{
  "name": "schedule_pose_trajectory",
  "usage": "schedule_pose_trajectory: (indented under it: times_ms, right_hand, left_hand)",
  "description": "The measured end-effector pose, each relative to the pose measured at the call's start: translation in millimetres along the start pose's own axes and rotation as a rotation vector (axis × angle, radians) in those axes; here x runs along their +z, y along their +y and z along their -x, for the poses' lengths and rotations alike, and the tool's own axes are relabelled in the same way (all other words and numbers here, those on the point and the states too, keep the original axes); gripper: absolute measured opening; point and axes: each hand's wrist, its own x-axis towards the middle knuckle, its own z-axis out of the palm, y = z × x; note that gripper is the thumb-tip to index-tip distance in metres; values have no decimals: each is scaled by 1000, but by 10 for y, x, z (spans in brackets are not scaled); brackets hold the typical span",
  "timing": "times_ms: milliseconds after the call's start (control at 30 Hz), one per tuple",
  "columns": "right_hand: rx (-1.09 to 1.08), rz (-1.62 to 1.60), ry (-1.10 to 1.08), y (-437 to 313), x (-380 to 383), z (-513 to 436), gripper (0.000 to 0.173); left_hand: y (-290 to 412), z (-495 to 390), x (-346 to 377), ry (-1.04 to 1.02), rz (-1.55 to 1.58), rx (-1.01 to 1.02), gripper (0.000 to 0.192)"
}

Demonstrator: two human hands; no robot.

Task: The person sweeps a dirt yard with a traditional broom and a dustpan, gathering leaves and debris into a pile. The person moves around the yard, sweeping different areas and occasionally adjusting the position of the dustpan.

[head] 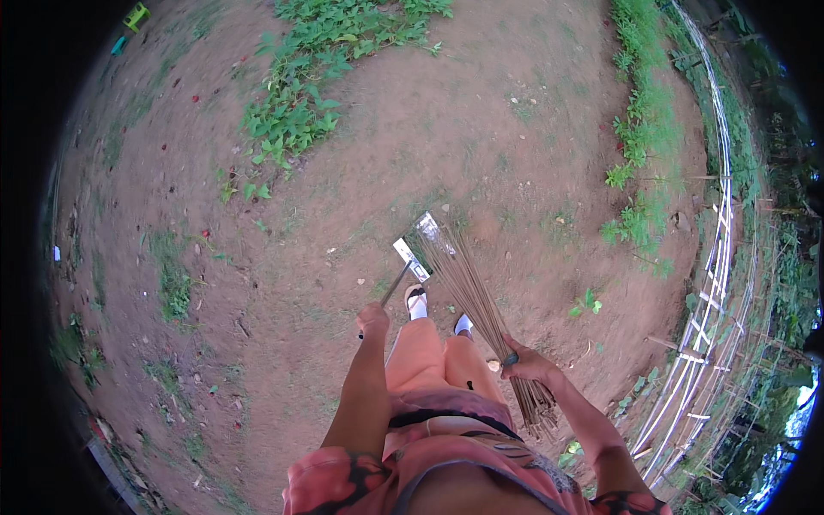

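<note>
My left hand (373,319) is closed around the thin rod handle of a hand tool (411,260), whose flat pale head with dark marks hangs above the ground, ahead of my foot. In my right hand (529,362) is a broom of thin brown sticks (473,290), gripped near a dark binding; the long ends point forward and the short butt ends stick out behind the hand. A shiny, clear plastic-like piece (435,233) lies at or against the broom's far end; whether it is attached I cannot tell.
Brown soil (309,360) surrounds my sandalled feet. Leafy vines (296,109) grow ahead to the left, a row of green plants (634,129) ahead to the right. A fence of pale poles (714,283) curves along the right. A yellow-green plastic chair (136,17) stands far left.
</note>
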Motion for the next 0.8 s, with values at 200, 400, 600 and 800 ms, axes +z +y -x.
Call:
schedule_pose_trajectory:
  times_ms: [200, 400, 600, 800]
  right_hand:
    - [13, 206, 6, -107, -90, 444, 101]
    - [74, 239, -21, -210, -308, 953, 100]
    - [90, 322, 93, -211, -600, 1347, 99]
    - [60, 412, 185, 123, -1020, 1278, 99]
  left_hand:
    - [-335, 100, -112, -3, 97, 15, 27]
    - [-230, 96, -184, 29, 131, 65, 26]
    - [224, 235, -478, 110, 141, 148, 31]
    - [907, 68, -885, 149, 89, 238, 27]
